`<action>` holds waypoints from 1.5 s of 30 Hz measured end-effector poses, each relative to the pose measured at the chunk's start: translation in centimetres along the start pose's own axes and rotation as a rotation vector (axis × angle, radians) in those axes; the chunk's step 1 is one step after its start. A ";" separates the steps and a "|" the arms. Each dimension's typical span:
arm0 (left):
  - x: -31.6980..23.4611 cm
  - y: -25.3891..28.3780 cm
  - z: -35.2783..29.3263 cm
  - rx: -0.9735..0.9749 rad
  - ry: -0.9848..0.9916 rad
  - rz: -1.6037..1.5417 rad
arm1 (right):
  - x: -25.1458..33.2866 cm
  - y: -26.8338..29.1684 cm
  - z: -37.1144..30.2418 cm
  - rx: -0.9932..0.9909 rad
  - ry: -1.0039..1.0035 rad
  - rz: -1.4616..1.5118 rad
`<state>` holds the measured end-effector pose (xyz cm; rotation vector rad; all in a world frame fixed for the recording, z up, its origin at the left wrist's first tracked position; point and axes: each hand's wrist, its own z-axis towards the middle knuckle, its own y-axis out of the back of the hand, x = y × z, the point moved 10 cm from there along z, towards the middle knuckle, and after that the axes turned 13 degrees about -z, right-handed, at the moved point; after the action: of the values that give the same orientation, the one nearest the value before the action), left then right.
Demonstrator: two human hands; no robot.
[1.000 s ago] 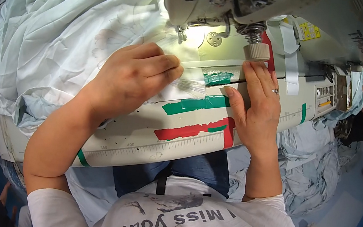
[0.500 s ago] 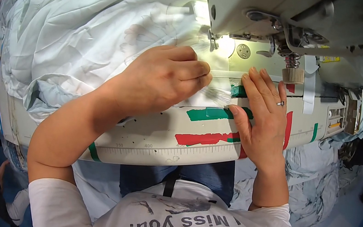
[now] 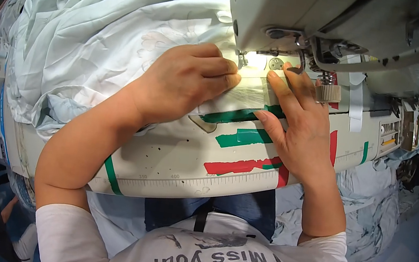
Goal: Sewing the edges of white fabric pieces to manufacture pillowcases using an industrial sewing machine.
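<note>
From my end, the left hand (image 3: pixel 187 82) pinches the white cloth (image 3: pixel 121 38), spread over the surface's (image 3: pixel 162 159) far left; the right hand's (image 3: pixel 298 125) fingers are spread. Fingertips straying beneath the presser foot (image 3: pixel 242 59) could get caught; heaped folds might drag the edge askew. The machine head (image 3: pixel 284 15) crowds my far right.

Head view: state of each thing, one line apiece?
Left hand: fingers pinched on white fabric
Right hand: open, fingers slightly spread
White fabric: rumpled, spread left of the machine
Machine light: lit
Sewing machine: running or stopped, can't tell
Red tape: stuck down, edges ragged
Fabric heap: crumpled, below table level
</note>
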<state>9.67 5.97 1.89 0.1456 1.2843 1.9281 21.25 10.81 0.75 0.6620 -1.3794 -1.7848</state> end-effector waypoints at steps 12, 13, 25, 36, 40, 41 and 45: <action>1.4 1.0 0.6 -0.017 -0.022 0.041 | -0.5 -1.0 0.6 0.012 -0.046 0.021; 1.4 1.0 0.6 -0.010 -0.035 0.052 | -0.6 -0.6 0.5 -0.034 -0.036 0.022; 2.1 1.3 0.8 -0.033 -0.056 0.054 | -0.5 2.6 0.4 -0.207 0.006 0.076; 2.1 1.4 0.9 -0.021 -0.043 0.096 | -2.7 4.6 2.9 -0.351 -0.030 0.129; 2.1 1.1 1.0 0.001 -0.039 0.103 | -3.1 5.9 3.6 -0.522 0.024 0.116; 2.1 1.1 0.9 0.003 -0.039 0.103 | -3.0 6.0 3.6 -0.543 0.048 0.118; 1.7 1.2 0.8 -0.004 -0.063 0.106 | -3.8 5.0 4.0 -0.383 -0.054 -0.003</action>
<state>8.24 7.46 2.67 0.2756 1.2527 1.9991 21.63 15.59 6.46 0.4118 -1.0264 -2.0081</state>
